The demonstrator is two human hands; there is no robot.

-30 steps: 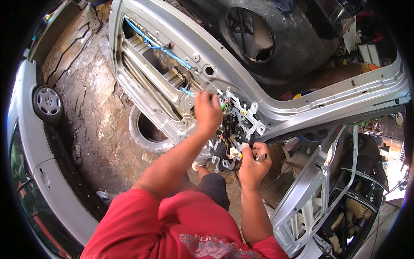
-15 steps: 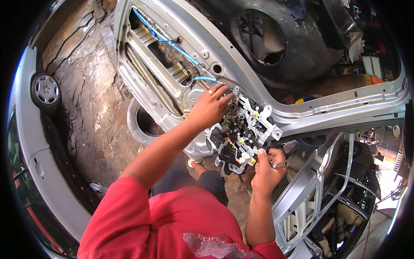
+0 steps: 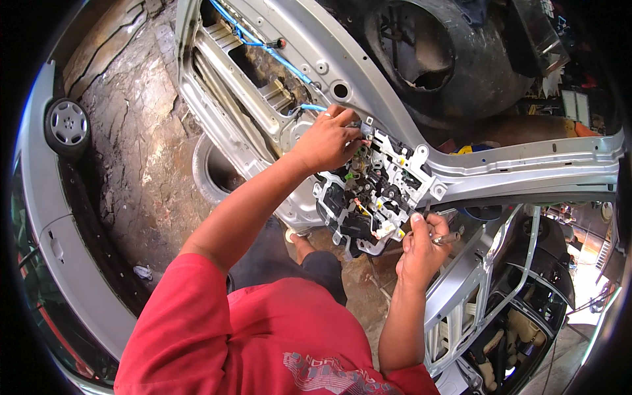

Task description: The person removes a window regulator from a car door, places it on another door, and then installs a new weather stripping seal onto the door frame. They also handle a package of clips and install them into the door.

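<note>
A black-and-white mechanical assembly point(image 3: 388, 191) with metal brackets, small gears and thin wires lies across the lower corner of a silver car door frame point(image 3: 368, 79). Curled over its upper left edge, my left hand point(image 3: 331, 139) grips it, fingertips partly hidden. A blue sleeved cable point(image 3: 289, 69) runs along the door frame, and its lower end reaches my left fingers. At the assembly's lower right corner, my right hand point(image 3: 421, 250) is closed around a slim metal tool point(image 3: 449, 239), whose rounded end juts out to the right. The tool's other end is mostly hidden.
A tyre point(image 3: 214, 171) lies on the stained floor point(image 3: 151, 164) beneath the door. A silver car point(image 3: 72, 250) stands at the left. Another silver door frame point(image 3: 467, 283) is at the lower right, and a dark panel with a round opening point(image 3: 421, 46) at the top.
The assembly and both hands sit slightly further right in the picture. My left fingers have shifted along the assembly's upper edge. The tool stays in my right hand.
</note>
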